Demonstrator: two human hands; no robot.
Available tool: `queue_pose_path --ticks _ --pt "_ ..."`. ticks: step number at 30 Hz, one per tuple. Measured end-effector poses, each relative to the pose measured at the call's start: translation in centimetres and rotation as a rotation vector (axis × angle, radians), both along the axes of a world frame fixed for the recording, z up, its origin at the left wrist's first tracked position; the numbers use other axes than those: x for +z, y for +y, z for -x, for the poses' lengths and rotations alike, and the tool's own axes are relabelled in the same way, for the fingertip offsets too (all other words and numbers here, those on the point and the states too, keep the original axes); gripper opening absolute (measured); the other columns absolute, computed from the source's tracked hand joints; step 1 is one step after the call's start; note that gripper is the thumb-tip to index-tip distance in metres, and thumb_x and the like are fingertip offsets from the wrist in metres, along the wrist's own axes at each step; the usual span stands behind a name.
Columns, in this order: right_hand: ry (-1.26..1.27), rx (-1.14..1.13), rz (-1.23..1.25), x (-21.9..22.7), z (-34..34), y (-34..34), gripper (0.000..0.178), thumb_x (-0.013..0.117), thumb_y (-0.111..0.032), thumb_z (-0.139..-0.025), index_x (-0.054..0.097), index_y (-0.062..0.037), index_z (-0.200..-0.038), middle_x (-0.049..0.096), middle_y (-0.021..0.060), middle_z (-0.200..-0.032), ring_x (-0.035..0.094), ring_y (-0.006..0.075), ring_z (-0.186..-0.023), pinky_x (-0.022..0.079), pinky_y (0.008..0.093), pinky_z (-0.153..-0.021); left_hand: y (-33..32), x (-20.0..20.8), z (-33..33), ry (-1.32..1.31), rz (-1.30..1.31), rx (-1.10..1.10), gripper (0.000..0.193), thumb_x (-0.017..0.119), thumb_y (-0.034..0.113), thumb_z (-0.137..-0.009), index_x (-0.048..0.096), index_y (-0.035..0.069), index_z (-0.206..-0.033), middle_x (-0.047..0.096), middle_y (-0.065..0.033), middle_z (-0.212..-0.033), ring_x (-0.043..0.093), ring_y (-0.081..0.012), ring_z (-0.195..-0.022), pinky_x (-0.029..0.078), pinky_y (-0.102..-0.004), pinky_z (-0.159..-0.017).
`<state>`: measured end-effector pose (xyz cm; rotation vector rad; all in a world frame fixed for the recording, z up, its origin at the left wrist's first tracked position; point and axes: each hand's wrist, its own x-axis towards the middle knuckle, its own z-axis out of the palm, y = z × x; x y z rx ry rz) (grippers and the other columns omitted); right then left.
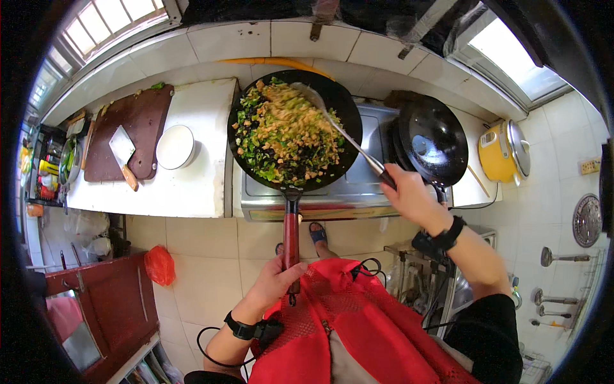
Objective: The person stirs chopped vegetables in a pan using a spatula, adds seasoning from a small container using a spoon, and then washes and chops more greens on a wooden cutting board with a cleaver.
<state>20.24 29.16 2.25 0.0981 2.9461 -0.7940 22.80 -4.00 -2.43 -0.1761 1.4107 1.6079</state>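
Note:
A black wok sits on the steel gas stove, filled with a chopped mix of green vegetable pieces, dark bits and small pale-brown cubes. My left hand is wrapped round the end of the wok's reddish-brown handle. In my right hand is the dark grip of a metal spatula, its shaft slanting up and left into the wok. The spatula's head lies at the far right part of the food, partly blurred there, so its exact shape is hard to make out.
Right of the wok, a second black pan stands on the stove, with a yellow rice cooker beyond. On the left counter are a white bowl, a brown cutting board and a cleaver. Ladles hang at right.

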Motion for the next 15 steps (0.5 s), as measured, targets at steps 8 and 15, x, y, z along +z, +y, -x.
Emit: queue_pose_path --ticks 8,15 --pt "0.048 0.029 -0.605 1.5 -5.7 -5.7 0.059 0.057 -0.004 -0.080 0.038 0.0026 -0.136 0.055 0.0125 -0.085 0.064 0.0264 -0.068 0.053 0.0335 -0.053 0.1 -0.1 0.5 0.027 0.025 -0.044 0.022 0.063 0.023 -0.093 0.057 0.003 -0.097 0.052 0.0031 -0.071 0.047 -0.0060 -0.059 0.039 -0.0236 -0.053" --pt "0.129 0.036 -0.589 3.6 -6.2 -2.0 0.065 0.061 -0.007 -0.080 0.038 -0.0016 -0.141 0.054 0.0128 -0.087 0.061 0.0292 -0.067 0.051 0.0379 -0.053 0.0 1.4 0.8 -0.076 0.038 -0.025 0.023 0.065 0.021 -0.091 0.057 0.003 -0.102 0.056 0.0025 -0.081 0.050 -0.0058 -0.070 0.041 -0.0221 -0.061"
